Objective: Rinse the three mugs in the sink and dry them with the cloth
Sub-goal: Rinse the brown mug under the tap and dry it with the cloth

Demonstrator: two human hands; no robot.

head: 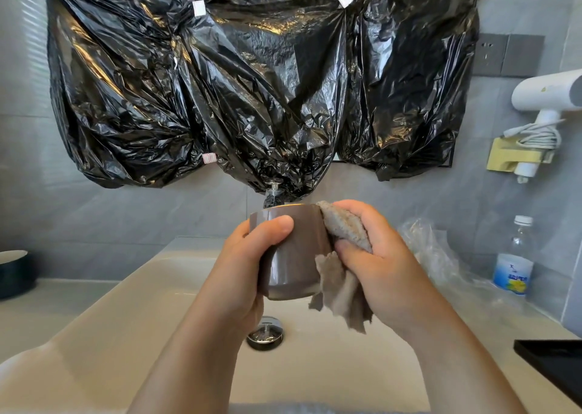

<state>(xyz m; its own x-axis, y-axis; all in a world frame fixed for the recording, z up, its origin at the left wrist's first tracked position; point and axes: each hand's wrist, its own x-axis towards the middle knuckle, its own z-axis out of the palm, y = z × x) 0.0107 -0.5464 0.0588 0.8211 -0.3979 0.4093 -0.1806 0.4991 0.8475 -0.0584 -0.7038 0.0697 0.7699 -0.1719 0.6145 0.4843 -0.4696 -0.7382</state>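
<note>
Centre frame, above the sink (151,281), my left hand (248,259) grips the brown mug (293,253) roughly upright from its left, while my right hand (378,256), immediately right, clutches the cloth (343,227) against its right wall; I judge wiping falls rightward.

place: I read this as a home bathroom | lower centre: white washbasin (104,306) with chrome drain plug (265,333) | right edge: wall-hung hair dryer (546,95) | upper right: sockets (507,55) on grey tiled wall (126,221)
</note>
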